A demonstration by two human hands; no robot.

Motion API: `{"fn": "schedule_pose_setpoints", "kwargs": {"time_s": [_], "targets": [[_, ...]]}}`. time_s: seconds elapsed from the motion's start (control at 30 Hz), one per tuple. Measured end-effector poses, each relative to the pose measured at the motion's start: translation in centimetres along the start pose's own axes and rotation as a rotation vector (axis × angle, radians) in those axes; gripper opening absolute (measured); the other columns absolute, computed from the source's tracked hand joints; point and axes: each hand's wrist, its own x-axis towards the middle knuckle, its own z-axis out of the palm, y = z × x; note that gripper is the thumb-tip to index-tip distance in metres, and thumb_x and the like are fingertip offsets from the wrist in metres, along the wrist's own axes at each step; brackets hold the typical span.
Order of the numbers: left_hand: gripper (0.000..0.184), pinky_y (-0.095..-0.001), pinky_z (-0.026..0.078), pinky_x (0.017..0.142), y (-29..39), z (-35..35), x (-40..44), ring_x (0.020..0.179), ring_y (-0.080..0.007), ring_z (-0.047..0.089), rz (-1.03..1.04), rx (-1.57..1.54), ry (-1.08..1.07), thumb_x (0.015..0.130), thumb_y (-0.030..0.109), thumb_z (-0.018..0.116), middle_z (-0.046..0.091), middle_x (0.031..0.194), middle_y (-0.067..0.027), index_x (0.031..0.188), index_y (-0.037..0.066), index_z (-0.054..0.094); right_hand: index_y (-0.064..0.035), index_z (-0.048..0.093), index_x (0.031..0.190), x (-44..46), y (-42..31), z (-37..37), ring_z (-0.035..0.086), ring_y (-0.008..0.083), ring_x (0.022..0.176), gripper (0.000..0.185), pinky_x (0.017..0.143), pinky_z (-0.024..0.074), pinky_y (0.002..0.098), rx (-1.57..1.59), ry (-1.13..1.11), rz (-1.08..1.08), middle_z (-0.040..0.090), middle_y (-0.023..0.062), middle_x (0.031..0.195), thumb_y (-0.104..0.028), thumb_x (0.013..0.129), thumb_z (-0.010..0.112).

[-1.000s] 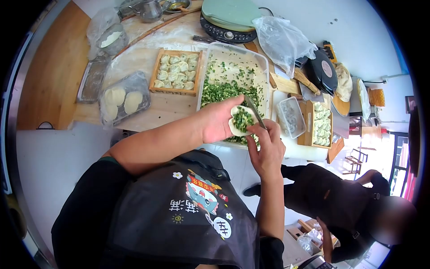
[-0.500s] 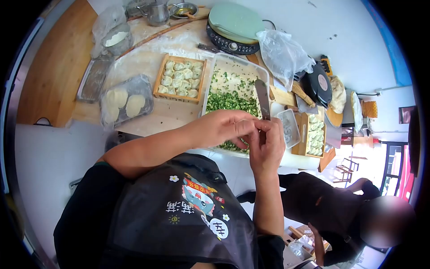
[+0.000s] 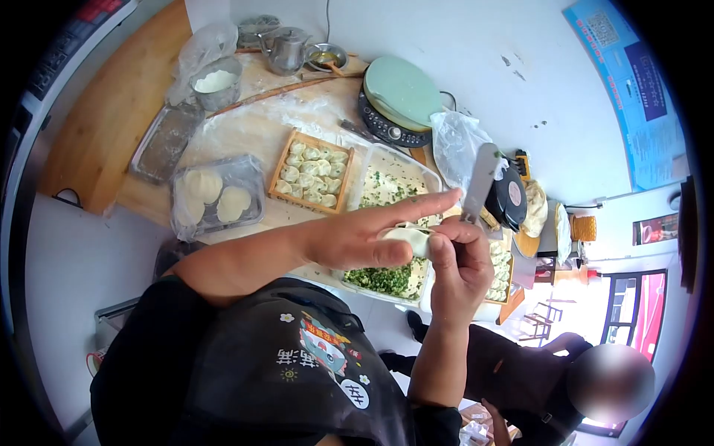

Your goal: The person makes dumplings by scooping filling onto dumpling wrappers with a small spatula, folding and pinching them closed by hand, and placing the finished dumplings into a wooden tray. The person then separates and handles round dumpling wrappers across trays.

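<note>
A folded dumpling [image 3: 409,240] lies between my two hands, above a clear tub [image 3: 370,172] of chopped green filling [image 3: 381,281]. Its near end rests against my left hand [image 3: 349,236], whose index finger stretches out past it. The thumb and fingers of my right hand [image 3: 461,256] pinch the dumpling's other end. A flat metal spatula [image 3: 482,175] also sticks up from my right hand. Left of the tub stands a wooden tray [image 3: 286,195] with several finished dumplings.
Pale dough rounds [image 3: 202,186] sit in a plastic-covered tray at the left. Behind are a bowl of flour [image 3: 216,83], a metal pot [image 3: 286,52] and a green-lidded appliance [image 3: 401,93]. Another person [image 3: 513,372] stands at the lower right.
The wrapper, open with filling on it a second ago, is now folded over. The spatula has swung to point upward. The view has shifted, and the table things appear lower.
</note>
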Motion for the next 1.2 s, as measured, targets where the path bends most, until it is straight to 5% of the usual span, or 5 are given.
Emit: {"fn": "schedule_pose_setpoints", "kwargs": {"time_s": [0.1, 0.23, 0.7, 0.9, 1.2], "targets": [[0.079, -0.0426, 0.021, 0.119, -0.4, 0.5, -1.3, 0.147, -0.0303, 0.029, -0.031, -0.108, 0.150, 0.100, 0.053, 0.048, 0.033, 0.156, -0.0207, 0.153, -0.002, 0.027, -0.0006, 0.062, 0.095, 0.0, 1.0, 1.5, 0.053, 0.0046, 0.075, 0.010, 0.067, 0.0428, 0.0193, -0.017, 0.005, 0.087, 0.057, -0.0005, 0.092, -0.004, 0.091, 0.070], [0.035, -0.0472, 0.039, 0.104, 0.2, -0.6, -1.7, 0.100, -0.0342, 0.063, 0.203, 0.883, 0.309, 0.100, 0.026, 0.050, 0.067, 0.112, -0.0185, 0.115, -0.004, 0.062, -0.0004, 0.063, 0.097, 0.2, 1.5, 2.8, 0.053, 0.0030, 0.073, 0.011, 0.066, 0.0427, 0.0181, -0.104, 0.004, 0.160, 0.059, -0.0019, 0.085, -0.006, 0.092, 0.070], [0.026, -0.0410, 0.043, 0.100, -2.2, -1.2, -1.9, 0.090, -0.0288, 0.062, 0.048, 0.569, 0.371, 0.101, 0.020, 0.051, 0.066, 0.087, -0.0109, 0.097, 0.000, 0.067, 0.0004, 0.062, 0.109, -0.4, 3.8, 2.9, 0.055, 0.0058, 0.084, 0.023, 0.067, 0.0427, 0.0184, -0.436, 0.058, -0.135, 0.061, 0.0058, 0.108, -0.018, 0.097, 0.066], [0.033, -0.0269, 0.041, 0.069, 0.6, 2.4, 1.0, 0.078, -0.0076, 0.052, -0.223, 0.133, 0.466, 0.104, 0.023, 0.043, 0.059, 0.082, -0.0009, 0.092, 0.002, 0.065, 0.0043, 0.050, 0.135, 0.7, 4.1, 1.8, 0.050, 0.0260, 0.126, 0.065, 0.110, 0.0340, 0.0375, 0.223, -0.060, 0.146, 0.054, 0.0190, 0.133, -0.049, 0.098, 0.050], [0.024, -0.0340, 0.049, 0.078, 0.7, 6.5, 2.4, 0.081, -0.0280, 0.061, 0.174, 0.422, 0.231, 0.100, 0.010, 0.039, 0.063, 0.093, -0.0160, 0.095, -0.002, 0.059, 0.0020, 0.058, 0.111, -1.2, 4.0, -0.5, 0.053, 0.0269, 0.098, 0.055, 0.090, 0.0413, 0.0394, 0.257, -0.056, -0.192, 0.055, 0.0203, 0.109, -0.048, 0.092, 0.046]]}}
